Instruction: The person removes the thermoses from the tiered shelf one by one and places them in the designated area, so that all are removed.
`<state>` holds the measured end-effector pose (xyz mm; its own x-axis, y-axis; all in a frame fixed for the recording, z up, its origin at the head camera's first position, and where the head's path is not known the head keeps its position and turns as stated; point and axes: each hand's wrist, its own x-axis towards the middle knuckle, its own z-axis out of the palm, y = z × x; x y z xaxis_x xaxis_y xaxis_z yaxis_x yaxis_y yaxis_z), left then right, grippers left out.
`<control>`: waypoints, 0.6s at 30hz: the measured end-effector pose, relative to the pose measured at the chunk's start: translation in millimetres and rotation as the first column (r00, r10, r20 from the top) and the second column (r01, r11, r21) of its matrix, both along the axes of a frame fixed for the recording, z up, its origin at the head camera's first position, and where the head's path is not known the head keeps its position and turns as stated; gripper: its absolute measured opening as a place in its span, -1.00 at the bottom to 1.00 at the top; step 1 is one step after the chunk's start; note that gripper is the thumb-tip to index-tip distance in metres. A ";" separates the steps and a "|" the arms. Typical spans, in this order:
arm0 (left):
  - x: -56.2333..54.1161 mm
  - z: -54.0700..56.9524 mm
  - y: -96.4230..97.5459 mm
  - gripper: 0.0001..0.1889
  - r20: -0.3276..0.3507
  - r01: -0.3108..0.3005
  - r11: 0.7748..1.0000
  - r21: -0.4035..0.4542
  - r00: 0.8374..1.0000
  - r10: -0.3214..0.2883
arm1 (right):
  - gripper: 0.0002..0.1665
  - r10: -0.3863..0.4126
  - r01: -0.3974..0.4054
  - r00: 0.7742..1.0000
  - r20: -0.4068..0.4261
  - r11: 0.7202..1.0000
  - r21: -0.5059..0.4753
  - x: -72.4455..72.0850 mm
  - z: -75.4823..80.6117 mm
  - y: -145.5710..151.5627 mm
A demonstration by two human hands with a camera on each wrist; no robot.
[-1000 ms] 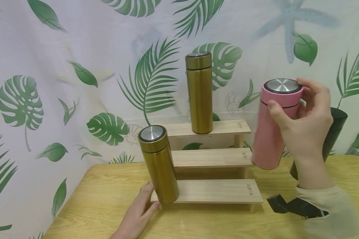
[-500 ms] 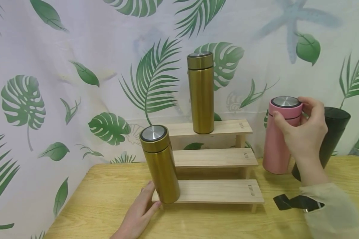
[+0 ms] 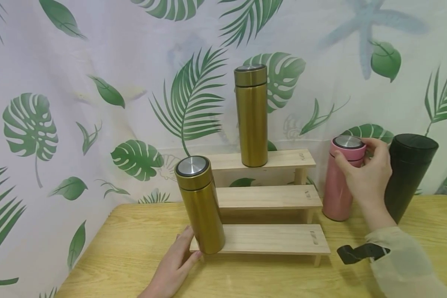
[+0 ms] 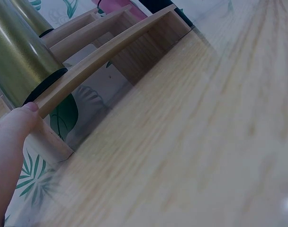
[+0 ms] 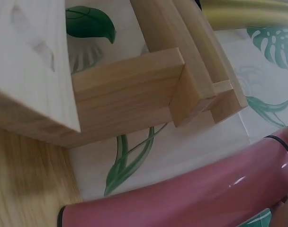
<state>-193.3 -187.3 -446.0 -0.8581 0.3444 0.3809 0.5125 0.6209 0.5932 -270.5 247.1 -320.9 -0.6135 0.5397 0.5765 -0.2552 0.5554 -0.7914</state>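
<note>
In the head view my right hand (image 3: 368,182) grips a pink thermos (image 3: 335,194) around its lid, thumb in front and fingers behind. The thermos is close to upright, its base low over the table just right of the stepped wooden stand (image 3: 272,240). It also spans the bottom of the right wrist view, pink body (image 5: 182,194) lengthwise. My left hand (image 3: 173,260) holds the left end of the stand's lowest step, thumb at the front edge near a gold thermos (image 3: 201,207); its other fingers are partly hidden. Another gold thermos (image 3: 251,120) stands on the top step.
A black thermos (image 3: 409,178) stands to the right, partly behind my right forearm. The stand's middle step (image 3: 264,196) lies between the other two. A leaf-patterned cloth (image 3: 78,54) hangs behind the wooden table (image 3: 134,231).
My right hand has lowered the pink thermos and shifted it, lately to the left, beside the stand, uncovering more of the black thermos. My left hand keeps its place.
</note>
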 end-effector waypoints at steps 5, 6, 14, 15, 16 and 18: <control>0.1 0.5 -0.3 -0.35 0.018 -0.004 1.000 0.003 1.000 0.003 | -0.18 -0.003 0.003 1.000 -0.002 1.000 0.010 0.5 -3.9 3.5; 0.2 0.7 -0.4 -0.35 0.022 -0.005 1.000 0.003 1.000 0.005 | -0.18 -0.002 0.002 1.000 -0.002 1.000 0.014 1.0 -4.7 4.1; 0.9 0.4 -1.2 -0.33 0.070 -0.015 1.000 0.011 0.997 0.014 | -0.18 0.019 -0.017 0.999 -0.030 0.997 0.081 5.2 -5.5 5.5; 0.9 0.3 -1.1 -0.33 0.072 -0.015 1.000 0.010 0.997 0.014 | -0.17 0.022 -0.017 0.998 -0.054 0.994 0.106 5.8 -3.7 5.3; 1.0 0.3 -0.9 -0.33 0.076 -0.015 1.000 0.009 0.997 0.015 | -0.17 0.027 -0.015 0.996 -0.086 0.990 0.138 5.9 -1.2 4.7; 0.6 0.7 -0.6 -0.33 0.079 -0.013 1.000 0.008 0.997 0.013 | -0.17 0.052 -0.018 0.986 -0.159 0.978 0.209 6.6 7.3 0.2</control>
<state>-192.6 -188.0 -445.3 -0.8899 0.3301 0.3148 0.4559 0.6218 0.6368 -263.9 247.3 -313.6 -0.5185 0.3789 0.7666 -0.3934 0.6903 -0.6073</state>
